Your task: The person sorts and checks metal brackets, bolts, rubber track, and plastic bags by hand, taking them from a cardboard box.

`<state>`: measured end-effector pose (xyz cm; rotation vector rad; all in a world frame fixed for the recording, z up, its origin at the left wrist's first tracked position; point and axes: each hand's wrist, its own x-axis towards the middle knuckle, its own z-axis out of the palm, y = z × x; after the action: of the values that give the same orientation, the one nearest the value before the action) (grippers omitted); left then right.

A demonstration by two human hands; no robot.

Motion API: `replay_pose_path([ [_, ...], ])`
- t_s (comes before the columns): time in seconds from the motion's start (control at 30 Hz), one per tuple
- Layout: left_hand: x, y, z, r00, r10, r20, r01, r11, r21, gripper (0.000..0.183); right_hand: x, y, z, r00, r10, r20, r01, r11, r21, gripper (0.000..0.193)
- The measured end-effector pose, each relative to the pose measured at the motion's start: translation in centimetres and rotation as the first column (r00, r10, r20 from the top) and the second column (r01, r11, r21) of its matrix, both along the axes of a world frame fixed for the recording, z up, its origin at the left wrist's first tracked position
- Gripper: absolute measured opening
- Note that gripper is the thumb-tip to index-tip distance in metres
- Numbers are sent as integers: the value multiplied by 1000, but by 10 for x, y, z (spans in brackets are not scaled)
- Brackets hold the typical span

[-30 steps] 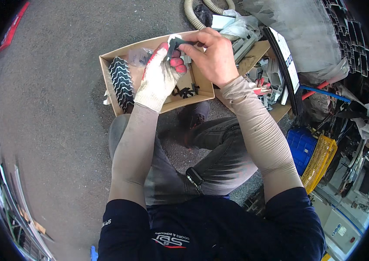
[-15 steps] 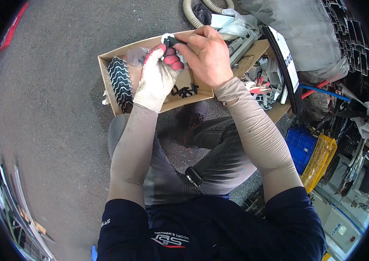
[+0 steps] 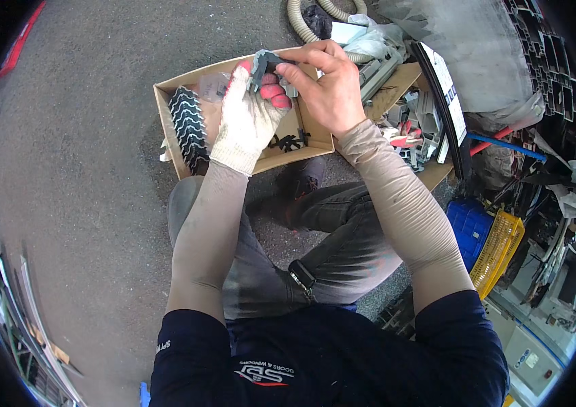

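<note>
A small grey plastic part (image 3: 265, 66) is held up just above the far edge of the cardboard box (image 3: 174, 146), pinched between both hands. The left hand (image 3: 247, 115), in a white glove with red fingertips, cradles it from below with its fingers curled around the lower end, so its grip is closed on the part. The bare right hand (image 3: 325, 85) comes in from the right side of the box; its thumb and forefinger press on the part's top, a narrow grip also closed on it (what exactly the fingers do to the part is too small to tell).

Inside the box, at its left end, a row of black ribbed pieces (image 3: 189, 129) stands stacked on edge. Near the box's right end, a few loose black pieces (image 3: 288, 142) lie on the bottom. A clear bag (image 3: 210, 85) rests against the far wall.

Judging by this, the work seems midway: one neat stack looks sorted, while loose pieces remain in the box and one part is in hand.

The box sits on the grey floor (image 3: 84, 136), just beyond the person's knees. Right of the box lie a flat cardboard sheet with metal profiles (image 3: 383, 64) and clutter; farther right are a blue crate (image 3: 468, 227) and a yellow crate (image 3: 498, 251). Beyond the box, a beige hose (image 3: 301, 20) curls.
</note>
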<state>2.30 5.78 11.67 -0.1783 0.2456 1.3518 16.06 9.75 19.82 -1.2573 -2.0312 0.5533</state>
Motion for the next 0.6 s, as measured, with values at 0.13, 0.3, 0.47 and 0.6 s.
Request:
replay_pose_path([
  [0.13,0,0,-4,1000,-9,-17,9,1000,19,38,-2,0,-1,1000,6,14,-6,999,52,22],
  [0.3,1,-4,0,995,-82,-49,83,997,5,38,-3,-2,0,999,-6,-41,5,999,-36,21],
  [0.47,-8,0,15,920,-145,-363,131,989,-63,37,1,2,-1,1000,23,-9,-23,999,34,20],
  [0.6,-16,1,14,921,-130,-368,142,990,5,39,4,3,-5,999,40,10,-40,999,1,20],
])
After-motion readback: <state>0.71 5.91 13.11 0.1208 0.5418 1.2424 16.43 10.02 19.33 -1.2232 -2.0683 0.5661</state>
